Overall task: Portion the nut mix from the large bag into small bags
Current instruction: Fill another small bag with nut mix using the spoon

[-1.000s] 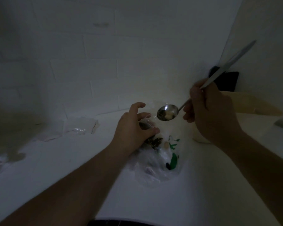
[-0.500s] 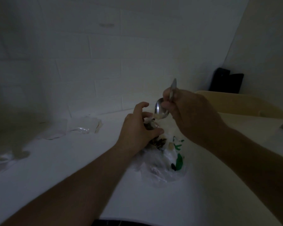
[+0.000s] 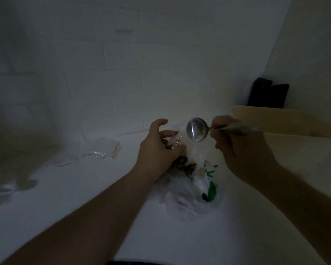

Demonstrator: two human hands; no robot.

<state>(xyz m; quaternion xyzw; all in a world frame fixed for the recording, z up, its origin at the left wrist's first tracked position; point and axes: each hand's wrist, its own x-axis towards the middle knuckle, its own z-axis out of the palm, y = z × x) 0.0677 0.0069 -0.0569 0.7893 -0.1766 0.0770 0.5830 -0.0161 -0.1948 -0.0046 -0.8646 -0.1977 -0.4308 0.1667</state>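
Nut mix [image 3: 185, 166] sits in a clear large bag [image 3: 191, 190] on the desk [image 3: 84, 188], just beneath both hands. Left hand [image 3: 157, 148] grips a small bag [image 3: 173, 142]; right hand [image 3: 241, 148] pinches a spoon [image 3: 197, 129] raised beside it.

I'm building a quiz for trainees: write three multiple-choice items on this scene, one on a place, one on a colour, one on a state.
1. Where is the spoon?
A. flat on the table
B. raised in the right hand
C. inside the large bag

2. What colour is the print on the large bag?
A. green
B. red
C. yellow

3. What is the left hand doing?
A. lying flat
B. pointing
C. gripping a small bag

Key: B, fingers pinch its handle in the air; A, green marks show on the clear plastic; C, fingers curl round it.
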